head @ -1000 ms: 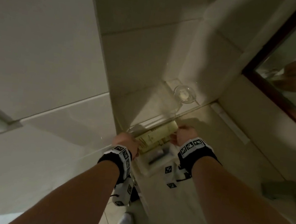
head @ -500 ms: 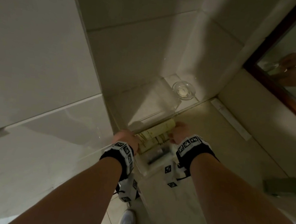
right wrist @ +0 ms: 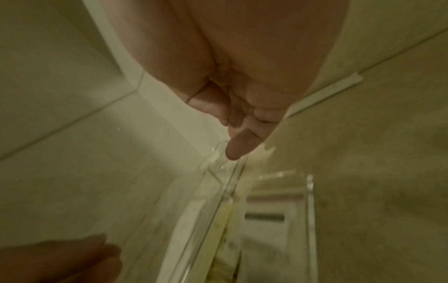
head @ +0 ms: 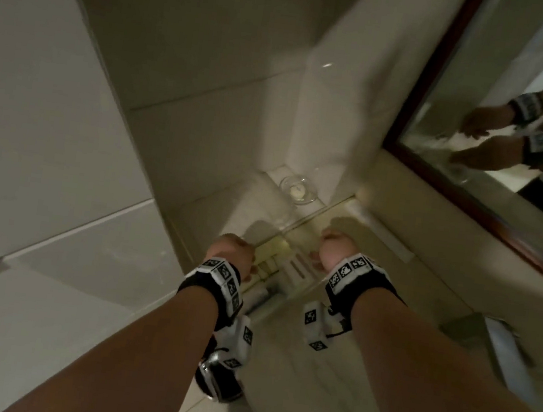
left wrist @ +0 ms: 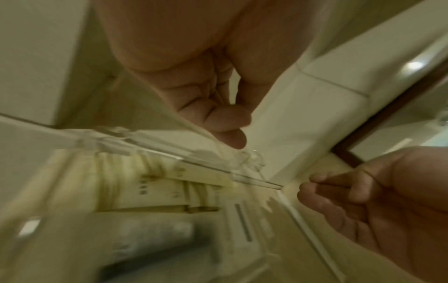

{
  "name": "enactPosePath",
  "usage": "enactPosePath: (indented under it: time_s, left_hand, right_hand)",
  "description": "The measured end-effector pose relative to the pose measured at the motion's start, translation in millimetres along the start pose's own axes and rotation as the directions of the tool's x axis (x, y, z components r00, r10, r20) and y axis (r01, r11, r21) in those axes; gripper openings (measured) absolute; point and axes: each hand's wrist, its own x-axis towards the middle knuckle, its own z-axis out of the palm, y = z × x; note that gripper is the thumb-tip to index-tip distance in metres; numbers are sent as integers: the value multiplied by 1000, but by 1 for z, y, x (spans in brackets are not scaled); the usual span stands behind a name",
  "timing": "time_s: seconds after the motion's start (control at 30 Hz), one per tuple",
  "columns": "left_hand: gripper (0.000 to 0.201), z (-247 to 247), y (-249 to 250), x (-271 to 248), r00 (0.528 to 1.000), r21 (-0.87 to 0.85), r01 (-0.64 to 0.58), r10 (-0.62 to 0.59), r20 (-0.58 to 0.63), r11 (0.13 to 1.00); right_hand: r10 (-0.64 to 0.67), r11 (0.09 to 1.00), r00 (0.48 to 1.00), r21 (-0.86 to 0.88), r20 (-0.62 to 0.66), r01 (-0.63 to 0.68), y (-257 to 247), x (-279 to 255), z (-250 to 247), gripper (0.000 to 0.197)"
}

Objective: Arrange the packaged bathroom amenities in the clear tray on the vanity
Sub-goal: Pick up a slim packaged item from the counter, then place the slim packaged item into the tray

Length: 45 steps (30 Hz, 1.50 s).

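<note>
The clear tray (head: 300,287) stands on the vanity against the left wall and holds several packaged amenities. Yellow packets (head: 272,257) lie at its far left, also seen as yellow packets (left wrist: 157,183) in the left wrist view. White packets with dark strips (head: 300,266) lie to their right, and a grey packet (left wrist: 145,239) is nearest me. My left hand (head: 229,252) hovers over the tray's left wall (left wrist: 169,157), fingers loosely curled and holding nothing. My right hand (head: 333,248) is at the tray's far right corner, one fingertip (right wrist: 232,151) pointing down at it.
A small round glass dish (head: 298,190) sits in the corner beyond the tray. A wood-framed mirror (head: 473,184) runs along the right wall. A white strip (head: 383,238) lies along the backsplash. A metal fixture (head: 503,350) stands at the right of the counter.
Both hands have come off the yellow packet and moved apart to the tray's two sides. The packet now lies in the tray. My head has tilted, so the view has shifted.
</note>
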Motion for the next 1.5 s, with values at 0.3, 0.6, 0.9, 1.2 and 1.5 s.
enactPosePath:
  time_s: [0.3, 0.6, 0.9, 1.2, 1.5]
  left_hand:
    - [17, 123, 110, -111, 889, -54, -310, 309, 338, 949]
    - [15, 290, 144, -271, 676, -85, -426, 379, 632, 901]
    - [25, 454, 83, -428, 451, 52, -499, 208, 868, 865]
    - [13, 596, -32, -490, 411, 247, -550, 1, 912, 798]
    - [16, 650, -100, -476, 582, 487, -391, -200, 788, 781]
  right_hand:
    - [125, 849, 959, 527, -256, 30, 36, -91, -185, 31]
    - [242, 785, 831, 604, -501, 135, 158, -243, -352, 15]
    - [544, 626, 535, 738, -646, 253, 343, -392, -436, 31]
    - [783, 520, 324, 845, -531, 127, 531, -471, -452, 29]
    - [719, 635, 464, 218, -517, -741, 618, -452, -423, 19]
